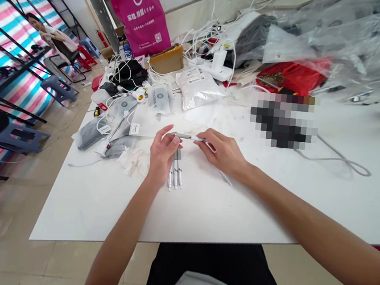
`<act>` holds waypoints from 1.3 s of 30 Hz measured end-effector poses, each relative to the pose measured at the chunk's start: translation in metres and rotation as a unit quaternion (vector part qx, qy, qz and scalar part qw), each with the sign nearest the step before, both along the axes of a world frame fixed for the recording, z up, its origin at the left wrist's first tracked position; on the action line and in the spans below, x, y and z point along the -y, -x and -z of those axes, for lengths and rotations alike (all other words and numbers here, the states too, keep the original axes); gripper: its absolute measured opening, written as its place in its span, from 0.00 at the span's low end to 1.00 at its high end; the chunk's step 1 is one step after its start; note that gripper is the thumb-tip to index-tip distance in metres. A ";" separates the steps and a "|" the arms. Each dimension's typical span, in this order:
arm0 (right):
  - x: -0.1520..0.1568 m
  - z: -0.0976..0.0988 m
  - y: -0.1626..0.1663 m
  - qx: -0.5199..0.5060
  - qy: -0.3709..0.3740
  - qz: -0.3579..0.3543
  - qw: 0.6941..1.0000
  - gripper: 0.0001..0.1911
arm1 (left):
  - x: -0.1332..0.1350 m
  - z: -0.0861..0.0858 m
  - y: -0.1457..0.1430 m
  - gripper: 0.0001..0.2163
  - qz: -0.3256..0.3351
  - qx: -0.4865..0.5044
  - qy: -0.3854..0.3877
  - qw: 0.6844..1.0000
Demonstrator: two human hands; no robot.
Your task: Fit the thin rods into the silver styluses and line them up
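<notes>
Both my hands hold one silver pen [186, 137] level above the white table [204, 206]. My left hand [162, 153] pinches its left end between thumb and fingers. My right hand [222, 152] grips the right end with closed fingers. Beneath my left hand lie three more silver pens [175, 172], side by side on the table, tips toward me. A crumpled white tissue [133, 160] rests just left of them.
Grey and white packets [117, 126], a white pouch [198, 87], tangled white cables and chargers [214, 57] crowd the far left of the table. A pink bag [138, 12], a red bag [290, 76] and clear plastic lie behind. A grey cable [339, 159] loops at right. Stools stand on the floor left.
</notes>
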State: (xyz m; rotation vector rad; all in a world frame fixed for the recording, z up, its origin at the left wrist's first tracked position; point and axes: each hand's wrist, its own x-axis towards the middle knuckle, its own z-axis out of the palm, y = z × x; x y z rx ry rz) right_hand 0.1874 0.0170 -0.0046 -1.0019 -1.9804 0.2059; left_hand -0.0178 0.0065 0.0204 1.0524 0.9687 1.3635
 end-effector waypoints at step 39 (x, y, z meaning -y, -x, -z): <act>-0.001 -0.019 0.001 -0.380 0.372 -0.133 0.836 0.21 | -0.008 0.006 0.007 0.13 -0.014 0.043 0.005 0.999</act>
